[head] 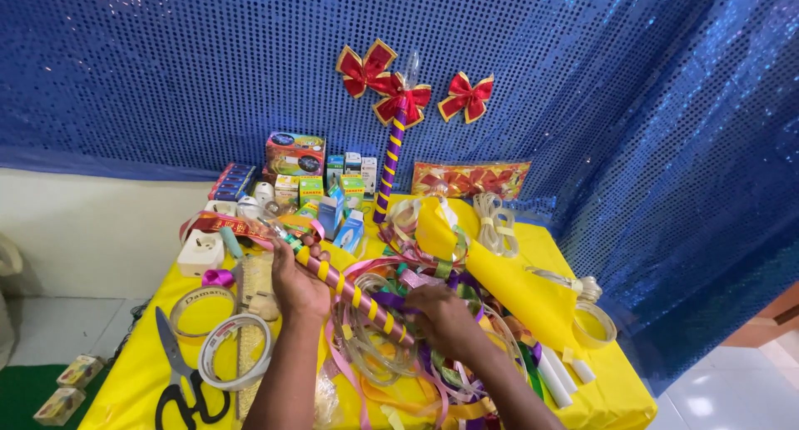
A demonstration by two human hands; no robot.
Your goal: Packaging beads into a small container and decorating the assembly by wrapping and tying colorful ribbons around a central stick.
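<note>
scissors (pixel 179 380) on yellow table (pixel 616 392), blue backdrop (pixel 624 80)

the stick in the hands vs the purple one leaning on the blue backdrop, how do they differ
The held stick is pink with yellow bands; the leaning stick is purple with yellow bands. The held one lies slanted in the left hand and right hand; the leaning one stands nearly upright, topped by a red bow. Both are spiral-wrapped.

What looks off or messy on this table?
Loose ribbons lie in a tangled heap mid-table, some trailing over the front edge of the yellow table. The left hand and right hand hold a pink, yellow-striped stick above it. Nothing looks damaged or spilled.
</note>
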